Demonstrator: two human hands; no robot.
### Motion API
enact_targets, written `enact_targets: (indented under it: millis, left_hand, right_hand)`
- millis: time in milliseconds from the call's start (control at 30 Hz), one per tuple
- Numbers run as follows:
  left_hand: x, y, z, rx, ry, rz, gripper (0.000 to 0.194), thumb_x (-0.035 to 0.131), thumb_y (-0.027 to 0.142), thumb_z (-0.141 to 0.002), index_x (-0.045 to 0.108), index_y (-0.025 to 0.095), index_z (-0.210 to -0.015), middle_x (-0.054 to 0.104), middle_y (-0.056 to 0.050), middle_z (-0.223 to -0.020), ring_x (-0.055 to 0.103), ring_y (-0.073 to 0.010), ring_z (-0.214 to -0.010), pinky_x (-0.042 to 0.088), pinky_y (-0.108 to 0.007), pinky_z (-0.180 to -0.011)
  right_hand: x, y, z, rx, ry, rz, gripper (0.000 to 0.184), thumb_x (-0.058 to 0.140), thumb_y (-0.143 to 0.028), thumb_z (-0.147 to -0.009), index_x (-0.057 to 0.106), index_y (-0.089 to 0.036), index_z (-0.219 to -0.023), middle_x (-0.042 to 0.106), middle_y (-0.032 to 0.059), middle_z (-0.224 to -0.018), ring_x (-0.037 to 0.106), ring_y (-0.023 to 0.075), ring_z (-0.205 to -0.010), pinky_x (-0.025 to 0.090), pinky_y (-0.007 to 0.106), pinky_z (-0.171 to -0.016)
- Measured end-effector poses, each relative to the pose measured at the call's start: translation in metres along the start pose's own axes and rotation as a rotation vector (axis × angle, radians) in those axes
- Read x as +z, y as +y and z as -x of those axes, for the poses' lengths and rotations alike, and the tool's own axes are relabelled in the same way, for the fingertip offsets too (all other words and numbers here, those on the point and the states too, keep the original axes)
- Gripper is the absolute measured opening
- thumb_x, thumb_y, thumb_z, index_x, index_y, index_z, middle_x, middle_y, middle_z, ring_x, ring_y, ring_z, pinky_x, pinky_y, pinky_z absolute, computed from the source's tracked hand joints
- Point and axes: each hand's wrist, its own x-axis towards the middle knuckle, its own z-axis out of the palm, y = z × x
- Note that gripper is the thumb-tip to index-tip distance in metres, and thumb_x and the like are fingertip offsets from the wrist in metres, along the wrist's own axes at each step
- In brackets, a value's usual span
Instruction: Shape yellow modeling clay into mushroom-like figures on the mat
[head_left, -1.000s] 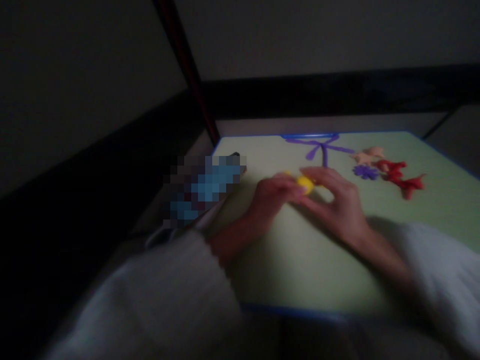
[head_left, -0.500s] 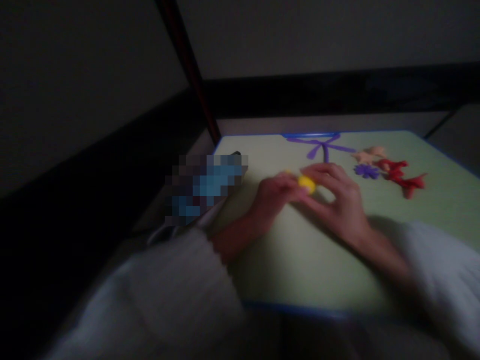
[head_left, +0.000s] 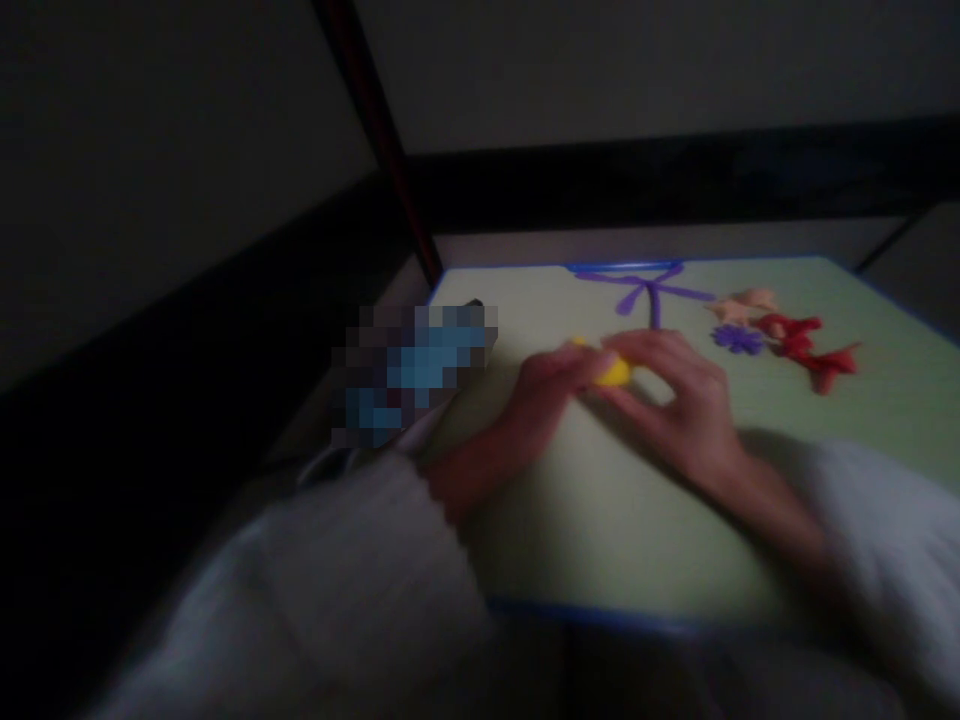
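A small yellow lump of clay [head_left: 613,373] is pinched between the fingertips of both my hands, just above a pale green board [head_left: 600,520] with a blue rim. My left hand [head_left: 544,395] closes on it from the left, my right hand [head_left: 679,400] from the right, fingers curled over it. Both arms wear white fuzzy sleeves. The room is dim and the picture is soft.
Toward the board's far edge lie a purple ribbon-like clay figure [head_left: 646,292], a purple flower [head_left: 736,338], a peach piece [head_left: 742,302] and red pieces [head_left: 810,348]. A blurred blue object [head_left: 416,375] lies at the board's left edge. A dark red pole [head_left: 379,130] rises behind.
The hands stay together on the yellow clay with only slight finger shifts; the view has drifted a little.
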Motion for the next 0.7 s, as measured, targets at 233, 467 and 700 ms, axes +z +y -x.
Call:
enact_targets:
  millis: [233,467,700]
  left_hand:
    - [0.0025,0.0011,0.0003,0.005,0.002,-0.009,0.019,0.062,0.026,-0.074,0.055,0.016,-0.059,0.048,0.001,-0.068,0.047,-0.0115,-0.069,0.039,-0.027,-0.070]
    - [0.0025,0.0033,-0.0007,-0.102,0.097,0.025,0.015,0.058,0.028,-0.076,0.057,0.017,-0.065,0.055,-0.001,-0.068,0.049,-0.0122,-0.069,0.042,-0.027,-0.068]
    - [-0.0014,-0.0016,-0.0003,0.058,0.043,-0.045,0.019,0.058,0.029,-0.077,0.057,0.016,-0.063,0.054,0.000,-0.071,0.049,-0.0119,-0.072,0.040,-0.026,-0.071]
  right_hand:
    - [0.0021,0.0020,0.0008,0.051,0.016,-0.002,0.035,0.069,-0.034,-0.075,0.063,-0.019,-0.107,0.062,0.0105,-0.103,0.059,0.0255,-0.097,0.049,0.042,-0.084]
    - [0.0004,0.0009,0.0006,0.067,-0.034,-0.003,0.031,0.062,-0.030,-0.081,0.063,-0.020,-0.110,0.061,0.0094,-0.099,0.059,0.0240,-0.091,0.050,0.040,-0.079]
    - [0.0017,0.0019,0.0009,0.052,-0.025,-0.028,0.036,0.067,-0.035,-0.077,0.062,-0.020,-0.109,0.064,0.0098,-0.104,0.059,0.0262,-0.099,0.049,0.043,-0.085]
